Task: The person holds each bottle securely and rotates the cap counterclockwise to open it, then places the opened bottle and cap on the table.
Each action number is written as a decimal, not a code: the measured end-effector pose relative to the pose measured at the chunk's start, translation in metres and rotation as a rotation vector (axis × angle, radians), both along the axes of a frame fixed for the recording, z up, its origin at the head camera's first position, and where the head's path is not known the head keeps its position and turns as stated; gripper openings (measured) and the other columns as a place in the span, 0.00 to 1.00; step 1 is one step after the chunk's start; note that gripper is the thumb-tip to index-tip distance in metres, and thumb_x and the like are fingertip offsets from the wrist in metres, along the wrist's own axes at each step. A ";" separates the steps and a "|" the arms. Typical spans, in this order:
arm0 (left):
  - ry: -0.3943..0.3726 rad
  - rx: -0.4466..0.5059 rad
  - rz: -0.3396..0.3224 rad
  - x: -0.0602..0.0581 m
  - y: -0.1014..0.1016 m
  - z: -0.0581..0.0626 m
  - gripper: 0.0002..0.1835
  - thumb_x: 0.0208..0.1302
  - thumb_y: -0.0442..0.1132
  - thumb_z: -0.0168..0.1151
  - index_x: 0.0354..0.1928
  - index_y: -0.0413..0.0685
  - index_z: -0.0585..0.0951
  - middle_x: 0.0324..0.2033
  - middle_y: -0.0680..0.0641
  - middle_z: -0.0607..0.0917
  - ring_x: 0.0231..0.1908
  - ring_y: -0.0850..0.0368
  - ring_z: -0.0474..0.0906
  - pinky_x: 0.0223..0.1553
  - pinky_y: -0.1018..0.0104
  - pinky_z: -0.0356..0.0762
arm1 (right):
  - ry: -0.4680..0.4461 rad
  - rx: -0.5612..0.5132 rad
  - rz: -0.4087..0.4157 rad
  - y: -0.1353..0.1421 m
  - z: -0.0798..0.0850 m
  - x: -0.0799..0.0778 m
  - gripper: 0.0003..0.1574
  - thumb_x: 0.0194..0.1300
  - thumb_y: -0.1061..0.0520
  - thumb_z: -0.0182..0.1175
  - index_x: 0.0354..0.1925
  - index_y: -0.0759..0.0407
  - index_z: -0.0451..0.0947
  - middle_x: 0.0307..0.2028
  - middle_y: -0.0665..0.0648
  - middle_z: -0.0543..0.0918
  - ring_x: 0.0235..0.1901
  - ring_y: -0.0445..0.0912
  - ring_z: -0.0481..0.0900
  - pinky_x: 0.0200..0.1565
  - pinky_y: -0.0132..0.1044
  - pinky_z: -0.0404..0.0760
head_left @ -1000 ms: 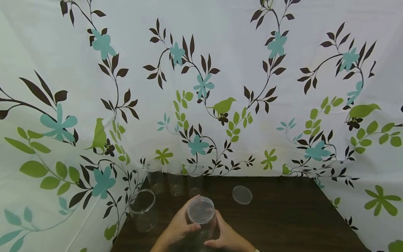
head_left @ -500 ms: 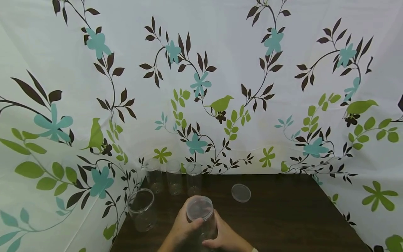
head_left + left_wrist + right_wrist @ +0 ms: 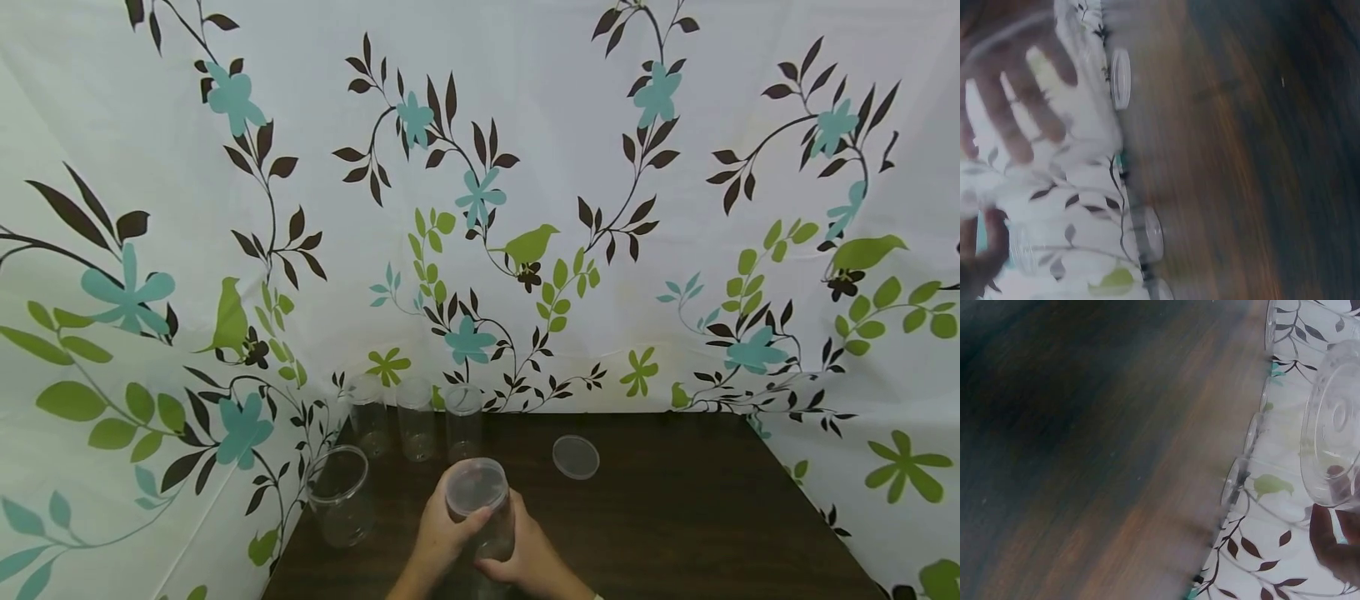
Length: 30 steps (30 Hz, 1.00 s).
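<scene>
Both hands hold a clear plastic jar (image 3: 495, 537) above the near edge of the table in the head view. A translucent lid (image 3: 477, 486) sits over its top. My left hand (image 3: 438, 529) wraps the jar's left side, its thumb up at the lid's rim. Lower on the right side, my right hand (image 3: 531, 552) grips the jar's body. Through the clear plastic, the left wrist view shows spread fingers (image 3: 1019, 106). The jar's round base (image 3: 1335, 425) faces the right wrist camera, with fingertips beside it.
Three clear jars (image 3: 417, 425) stand in a row at the back left of the dark table (image 3: 675, 517). Nearer, at the left edge, is a wider-looking open jar (image 3: 341, 500). One loose lid (image 3: 576, 457) lies right of centre. A patterned curtain (image 3: 570, 150) surrounds the table.
The left thumb has slid up from the jar's side to the lid's rim. The jar has tilted and risen a little between the hands. The other jars and the loose lid stay put.
</scene>
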<state>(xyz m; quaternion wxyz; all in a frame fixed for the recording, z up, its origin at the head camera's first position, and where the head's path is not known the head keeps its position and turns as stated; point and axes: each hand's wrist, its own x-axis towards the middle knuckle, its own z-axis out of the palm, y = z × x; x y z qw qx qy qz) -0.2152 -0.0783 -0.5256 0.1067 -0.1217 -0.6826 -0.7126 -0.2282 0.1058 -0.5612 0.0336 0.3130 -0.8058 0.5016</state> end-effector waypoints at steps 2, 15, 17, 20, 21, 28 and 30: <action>-0.009 0.032 -0.084 -0.001 -0.006 -0.001 0.43 0.58 0.40 0.75 0.74 0.41 0.65 0.63 0.41 0.77 0.56 0.58 0.77 0.55 0.68 0.74 | -0.023 -0.014 0.040 0.003 -0.001 -0.001 0.61 0.51 0.49 0.80 0.73 0.60 0.55 0.64 0.61 0.74 0.60 0.47 0.75 0.59 0.38 0.76; 0.083 0.059 -0.330 -0.005 -0.027 0.001 0.40 0.63 0.42 0.73 0.71 0.35 0.64 0.66 0.43 0.77 0.59 0.55 0.77 0.58 0.67 0.74 | -0.138 -0.017 0.198 0.007 -0.002 -0.004 0.60 0.54 0.52 0.78 0.75 0.50 0.53 0.67 0.57 0.68 0.64 0.44 0.68 0.65 0.34 0.66; 0.105 0.051 -0.305 -0.004 -0.026 0.001 0.40 0.63 0.42 0.73 0.71 0.34 0.65 0.66 0.41 0.77 0.60 0.55 0.77 0.58 0.67 0.74 | -0.127 -0.040 0.204 0.005 -0.003 -0.004 0.60 0.54 0.53 0.78 0.74 0.51 0.54 0.66 0.57 0.69 0.63 0.44 0.70 0.63 0.34 0.69; 0.135 0.025 -0.246 -0.003 -0.025 0.001 0.39 0.62 0.41 0.74 0.70 0.35 0.67 0.65 0.38 0.77 0.59 0.55 0.77 0.58 0.68 0.73 | -0.097 -0.066 0.195 0.001 -0.005 -0.004 0.59 0.53 0.53 0.79 0.73 0.53 0.54 0.64 0.59 0.73 0.60 0.44 0.74 0.60 0.35 0.73; 0.138 0.013 -0.222 -0.003 -0.025 0.001 0.38 0.61 0.41 0.74 0.69 0.36 0.68 0.64 0.38 0.77 0.58 0.56 0.78 0.58 0.68 0.74 | -0.079 -0.065 0.181 -0.001 -0.006 -0.004 0.60 0.52 0.53 0.79 0.73 0.55 0.54 0.64 0.59 0.74 0.59 0.44 0.75 0.60 0.36 0.74; 0.016 -0.110 0.049 0.003 -0.009 0.004 0.39 0.52 0.36 0.79 0.67 0.46 0.72 0.56 0.46 0.83 0.50 0.60 0.79 0.51 0.65 0.76 | 0.047 0.088 -0.103 -0.011 -0.009 0.003 0.65 0.48 0.45 0.81 0.72 0.63 0.55 0.57 0.63 0.81 0.50 0.51 0.82 0.47 0.43 0.82; -0.009 -0.140 0.096 0.005 -0.004 0.005 0.40 0.53 0.37 0.79 0.67 0.47 0.71 0.55 0.47 0.83 0.49 0.59 0.79 0.50 0.64 0.76 | 0.024 0.114 -0.140 -0.012 -0.009 0.005 0.66 0.48 0.43 0.80 0.72 0.63 0.54 0.57 0.65 0.81 0.50 0.53 0.82 0.47 0.44 0.82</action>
